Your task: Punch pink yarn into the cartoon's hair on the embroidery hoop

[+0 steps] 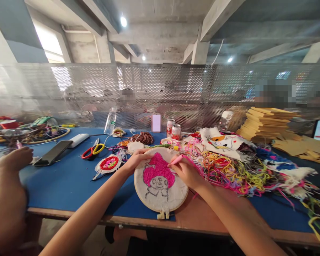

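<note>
A round embroidery hoop (179,202) with white cloth stands tilted at the table's front edge, its metal-and-wood screw at the bottom. The cloth carries a character with a filled magenta hood (156,167) and a grey outlined face and body. My left hand (135,160) is closed on the hoop's upper left rim, its fingers partly behind the cloth. Close to the hood's right side, my right hand (186,171) pinches a pink pen-like punch needle (177,159). Its tip is too small to make out. Pink yarn runs behind the right hand.
A tangled yarn heap (224,170) spreads to the right, near stacked yellow-brown boards (266,121). Scissors (93,151), a red flower patch (109,163), a phone (54,153), a bottle (110,121) and two cans (173,128) lie or stand around. Another person's hand (12,161) is at left.
</note>
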A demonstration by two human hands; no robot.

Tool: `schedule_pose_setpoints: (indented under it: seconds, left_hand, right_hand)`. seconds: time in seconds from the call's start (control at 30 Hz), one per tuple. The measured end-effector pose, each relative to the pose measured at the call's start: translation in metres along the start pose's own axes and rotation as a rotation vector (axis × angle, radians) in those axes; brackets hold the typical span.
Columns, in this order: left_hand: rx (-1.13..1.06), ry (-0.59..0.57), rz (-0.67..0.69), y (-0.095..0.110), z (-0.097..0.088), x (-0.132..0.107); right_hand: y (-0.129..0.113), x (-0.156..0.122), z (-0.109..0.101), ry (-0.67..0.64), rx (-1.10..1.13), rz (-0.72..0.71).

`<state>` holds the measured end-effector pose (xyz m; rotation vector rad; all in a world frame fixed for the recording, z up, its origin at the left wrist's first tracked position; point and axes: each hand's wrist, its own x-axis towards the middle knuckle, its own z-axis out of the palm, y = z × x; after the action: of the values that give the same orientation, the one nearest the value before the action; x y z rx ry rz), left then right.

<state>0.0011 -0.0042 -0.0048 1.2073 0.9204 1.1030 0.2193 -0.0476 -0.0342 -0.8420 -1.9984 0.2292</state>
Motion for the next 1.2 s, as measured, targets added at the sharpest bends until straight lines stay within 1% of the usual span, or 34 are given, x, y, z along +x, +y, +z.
schedule_pose_setpoints:
  seconds: [0.07,0.1,0.13,0.17,0.2,0.23,0.27,0.3,0.33,0.37,0.4,0.43,0.47,0.5,0.6,0.63,0.67,0.7,0.73,0.77,0.83,0.87,0.9,0.97,1.0,1.07,1.13,1.2]
  left_hand:
    - [-0.013,0.096,0.035,0.0,0.001,-0.004]
    - [-0.016,0.126,0.044,0.002,-0.002,-0.009]
    - [-0.021,0.165,0.058,0.007,-0.01,-0.015]
    - [-0.027,0.212,0.075,0.014,-0.023,-0.022]
    - [-0.033,0.262,0.09,0.025,-0.043,-0.031]
    - [-0.04,0.324,0.115,0.038,-0.07,-0.041]
    - [-0.05,0.421,0.146,0.053,-0.102,-0.05]
    - [-0.03,0.547,0.185,0.068,-0.137,-0.059]
    - [0.004,0.673,0.198,0.084,-0.172,-0.066]
    - [0.048,0.786,0.195,0.097,-0.203,-0.072]
    - [0.1,0.876,0.221,0.109,-0.226,-0.075]
    - [0.141,0.929,0.282,0.117,-0.241,-0.078]
    - [0.168,0.944,0.319,0.123,-0.246,-0.079]
    - [0.178,0.952,0.368,0.126,-0.243,-0.079]
    - [0.169,0.971,0.513,0.128,-0.212,-0.078]
    - [0.163,0.978,0.54,0.128,-0.205,-0.078]
    - [0.162,0.969,0.55,0.127,-0.204,-0.078]
    - [0.168,0.939,0.535,0.125,-0.211,-0.077]
    - [0.181,0.894,0.508,0.123,-0.224,-0.077]
    - [0.206,0.82,0.467,0.12,-0.243,-0.075]
    - [0.318,0.63,0.367,0.111,-0.29,-0.072]
    - [0.359,0.559,0.365,0.107,-0.313,-0.07]
    - [0.38,0.496,0.393,0.102,-0.334,-0.068]
    - [0.398,0.408,0.479,0.095,-0.365,-0.063]
    - [0.416,0.362,0.528,0.092,-0.376,-0.062]
    - [0.493,0.233,0.588,0.089,-0.388,-0.06]
    - [0.584,0.133,0.625,0.087,-0.391,-0.06]
    - [0.645,0.104,0.645,0.088,-0.387,-0.061]
  right_hand:
    - [0.0,0.0,0.0,-0.021,-0.002,-0.014]
    - [-0.001,0.0,0.0,-0.034,-0.013,-0.022]
    - [-0.001,0.0,0.0,-0.051,-0.031,-0.029]
    - [-0.001,0.0,0.0,-0.071,-0.058,-0.032]
    - [-0.002,0.0,0.0,-0.091,-0.09,-0.033]
    - [-0.002,0.0,0.0,-0.109,-0.125,-0.033]
    - [-0.003,-0.001,0.0,-0.125,-0.16,-0.033]
    - [-0.003,-0.001,0.001,-0.137,-0.195,-0.032]
    - [-0.004,-0.001,0.001,-0.149,-0.233,-0.035]
    - [-0.004,-0.001,0.001,-0.157,-0.273,-0.046]
    - [-0.004,-0.001,0.002,-0.161,-0.311,-0.062]
    - [-0.005,-0.001,0.002,-0.164,-0.345,-0.079]
    - [-0.004,-0.001,0.003,-0.165,-0.369,-0.093]
    - [-0.004,-0.001,0.003,-0.163,-0.376,-0.102]
    - [-0.001,-0.001,0.005,-0.109,-0.293,-0.094]
    - [0.0,-0.001,0.005,-0.076,-0.234,-0.091]
    - [0.001,-0.001,0.006,-0.041,-0.169,-0.085]
    - [0.002,-0.001,0.006,-0.009,-0.109,-0.074]
    - [0.003,-0.001,0.006,0.019,-0.06,-0.061]
    - [0.004,-0.002,0.006,0.039,-0.025,-0.047]
    - [0.005,-0.003,0.005,0.062,0.003,-0.025]
    - [0.005,-0.003,0.004,0.069,0.006,-0.023]
    - [0.006,-0.004,0.002,0.072,0.006,-0.025]
    - [0.007,-0.005,0.0,0.081,-0.007,-0.036]
    - [0.008,-0.006,-0.001,0.089,-0.017,-0.044]
    - [0.009,-0.007,-0.002,0.1,-0.033,-0.06]
    - [0.009,-0.007,-0.003,0.103,-0.04,-0.078]
    - [0.01,-0.007,-0.003,0.098,-0.039,-0.084]
